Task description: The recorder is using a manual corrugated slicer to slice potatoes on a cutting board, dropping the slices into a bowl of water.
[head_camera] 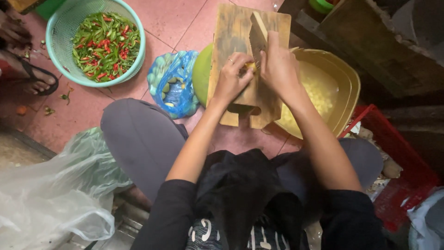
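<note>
**Chopping well underway on the board**

From left, I see my left hand [232,78] pinching a small yellow piece [250,66] on the worn wooden cutting board [236,32]; right hand [279,65] wraps the broad-bladed knife [257,39]. The yellow plastic basin [348,81] already holds chopped bits, so I judge much done.

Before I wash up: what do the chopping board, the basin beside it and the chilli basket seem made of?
Chopping board: wood, judging by its visible grain and worn, stained face. Basin: probably plastic, smooth yellow with a slight sheen. Chilli basket: plastic, pale green moulded lattice walls.
</note>
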